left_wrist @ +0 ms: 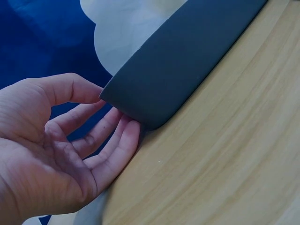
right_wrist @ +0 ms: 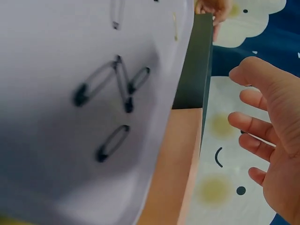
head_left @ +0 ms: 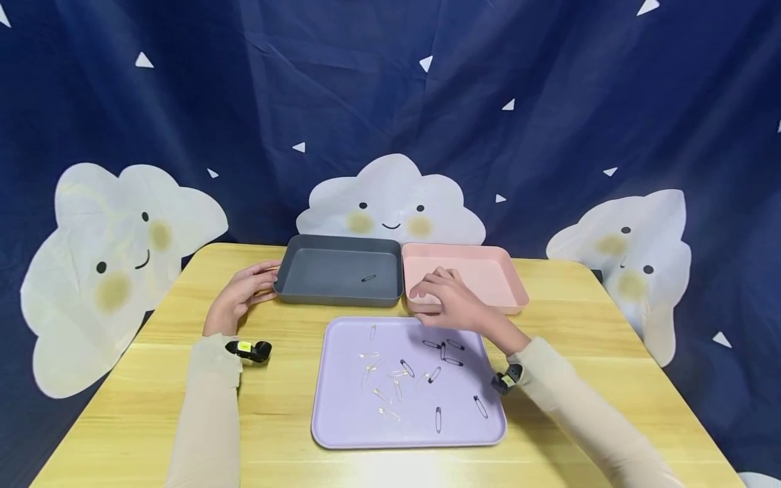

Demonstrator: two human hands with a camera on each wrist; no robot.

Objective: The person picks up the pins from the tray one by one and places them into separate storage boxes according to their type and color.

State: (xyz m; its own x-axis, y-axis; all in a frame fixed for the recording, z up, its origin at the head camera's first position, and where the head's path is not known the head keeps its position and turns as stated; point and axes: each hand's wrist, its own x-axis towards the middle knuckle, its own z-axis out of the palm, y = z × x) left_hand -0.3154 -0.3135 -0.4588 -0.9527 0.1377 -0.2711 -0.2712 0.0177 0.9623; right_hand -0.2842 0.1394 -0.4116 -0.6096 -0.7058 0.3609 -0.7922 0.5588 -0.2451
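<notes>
My left hand [head_left: 241, 293] touches the left end of the dark grey tray [head_left: 323, 271], its thumb tip at the rim and its relaxed fingers along the outer wall. One black safety pin [head_left: 369, 278] lies inside that tray. Over the near left part of the pink tray [head_left: 482, 271] hovers my right hand [head_left: 450, 299]; in the right wrist view its fingers [right_wrist: 255, 124] are loosely bent and apart, with nothing between them. Black safety pins [head_left: 407, 368] and gold-coloured safety pins [head_left: 369, 355] lie scattered on the lilac tray [head_left: 338, 420], below the right forearm.
The grey and pink trays stand side by side at the back of the wooden table [head_left: 274, 413], with the lilac tray in front. A dark blue curtain [head_left: 366, 102] with white cloud faces hangs behind. A black wrist camera [head_left: 249, 350] is strapped to the left wrist.
</notes>
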